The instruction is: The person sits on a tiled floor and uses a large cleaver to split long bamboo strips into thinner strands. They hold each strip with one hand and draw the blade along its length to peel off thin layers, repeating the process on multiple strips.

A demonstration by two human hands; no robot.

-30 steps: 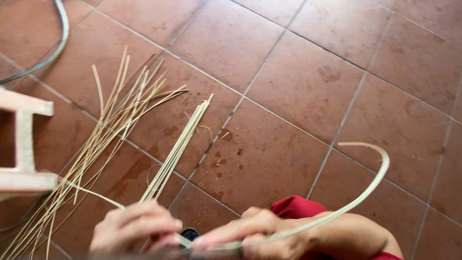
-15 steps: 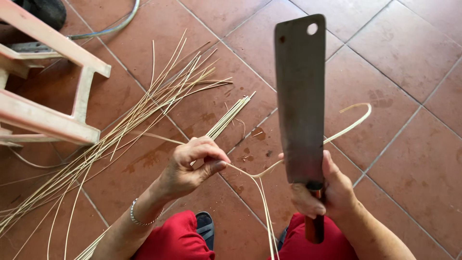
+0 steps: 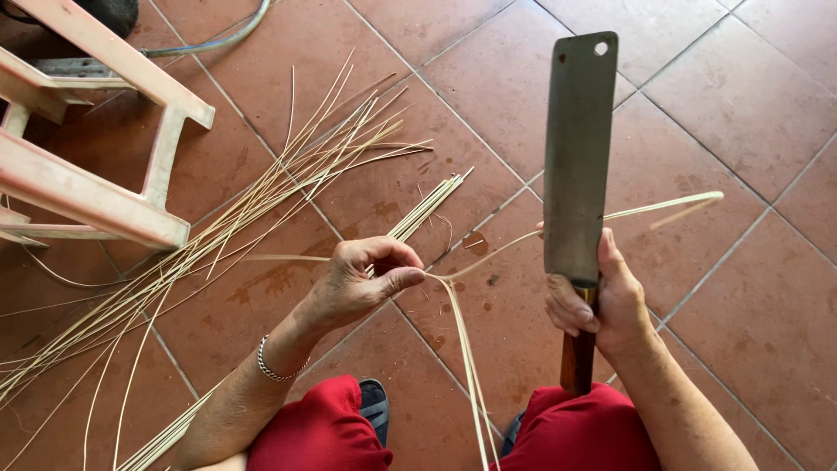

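**The Red Tile Floor**

The floor [image 3: 750, 105] was made of big reddish-brown tiles. A pile of thin pale strips [image 3: 218, 235] lay spread on it at 9 o'clock. A small neat bundle of strips [image 3: 432, 205] lay near the middle. A pink stool [image 3: 105, 187] stood at 10 o'clock.

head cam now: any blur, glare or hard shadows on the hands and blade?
Head view: sharp, no motion blur on the left hand, the right hand or the cleaver; soft even daylight, faint shadows on the tiled floor; dull sheen on the blade, no glare; slight wide-angle stretch at edges.
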